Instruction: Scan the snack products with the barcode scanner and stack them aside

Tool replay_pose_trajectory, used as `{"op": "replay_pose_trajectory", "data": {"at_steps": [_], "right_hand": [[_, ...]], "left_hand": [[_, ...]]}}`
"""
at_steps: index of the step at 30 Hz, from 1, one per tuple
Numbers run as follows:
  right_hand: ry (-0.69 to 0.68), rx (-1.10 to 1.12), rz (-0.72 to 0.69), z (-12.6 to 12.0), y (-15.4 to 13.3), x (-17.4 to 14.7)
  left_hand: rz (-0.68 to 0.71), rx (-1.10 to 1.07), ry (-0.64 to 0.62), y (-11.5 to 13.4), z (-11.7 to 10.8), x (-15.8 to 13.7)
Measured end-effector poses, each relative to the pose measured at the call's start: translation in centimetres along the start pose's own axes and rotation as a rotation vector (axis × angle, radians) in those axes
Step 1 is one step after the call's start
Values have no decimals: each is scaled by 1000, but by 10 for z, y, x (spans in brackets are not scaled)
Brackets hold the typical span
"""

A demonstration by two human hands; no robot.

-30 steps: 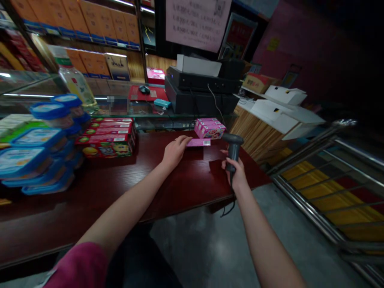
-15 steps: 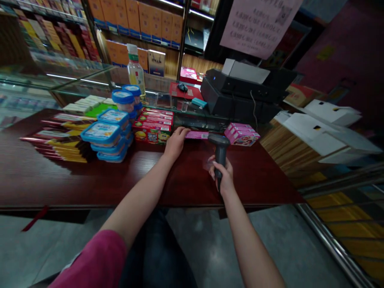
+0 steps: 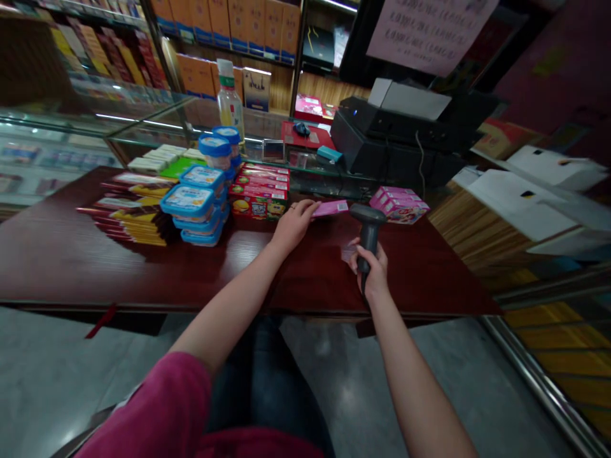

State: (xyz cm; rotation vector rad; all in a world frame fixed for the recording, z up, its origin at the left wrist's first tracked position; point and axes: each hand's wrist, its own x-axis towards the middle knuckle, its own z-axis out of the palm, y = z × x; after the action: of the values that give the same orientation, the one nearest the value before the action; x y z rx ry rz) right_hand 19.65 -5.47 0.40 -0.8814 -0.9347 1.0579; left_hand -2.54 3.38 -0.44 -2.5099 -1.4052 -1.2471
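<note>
My right hand (image 3: 373, 267) is wrapped round the handle of a dark barcode scanner (image 3: 368, 222), held upright above the table with its head toward the pink box. Between the fingers and thumb of my left hand (image 3: 296, 224) is a flat pink box (image 3: 330, 208), with a white barcode label at its right end. Just left of that hand stand red boxes (image 3: 260, 197) in a row. Several similar pink boxes (image 3: 400, 205) sit together to the right, behind the scanner.
Stacked blue-lidded tubs (image 3: 191, 202) and a pile of yellow and red packets (image 3: 136, 213) cover the dark wooden table's (image 3: 305, 280) left side. A bottle (image 3: 231, 105) stands on the glass counter behind. A black machine (image 3: 382, 143) and white cartons (image 3: 520, 197) are at right.
The view has shifted a little, moving everything right and up. In my left hand the pink box has tilted, its barcode end now raised. The scanner stays in my right hand.
</note>
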Motion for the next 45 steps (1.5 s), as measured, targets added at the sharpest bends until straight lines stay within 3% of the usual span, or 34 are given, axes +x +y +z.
{"op": "replay_pose_trajectory", "data": {"at_steps": [4, 7, 10, 13, 18, 27, 31, 34, 37, 41, 45], "right_hand": [[-11, 3, -18, 0, -2, -1], [-55, -3, 0, 9, 2, -5], [-96, 14, 21, 30, 10, -10], [-135, 32, 48, 55, 18, -13], [-145, 24, 76, 71, 25, -10], [66, -73, -54, 18, 10, 11], [171, -119, -100, -20, -7, 34], [249, -131, -149, -54, -18, 52], [341, -172, -229, -88, -24, 64], [456, -189, -321, -122, -22, 71], [589, -109, -322, -136, -15, 75]], "left_hand": [[109, -32, -78, -11, -38, -40], [42, -8, -106, -28, -76, -71], [-21, 159, -30, -35, -103, -87], [-9, 356, 30, -29, -109, -87], [46, 442, -91, -18, -96, -72], [-84, 445, -31, -29, -93, -70], [3, 425, -59, -22, -89, -66], [192, 373, -113, -7, -70, -50], [278, 288, -122, 20, -27, -21], [241, 132, -118, 74, 53, 25], [144, 25, -84, 126, 124, 69]]}}
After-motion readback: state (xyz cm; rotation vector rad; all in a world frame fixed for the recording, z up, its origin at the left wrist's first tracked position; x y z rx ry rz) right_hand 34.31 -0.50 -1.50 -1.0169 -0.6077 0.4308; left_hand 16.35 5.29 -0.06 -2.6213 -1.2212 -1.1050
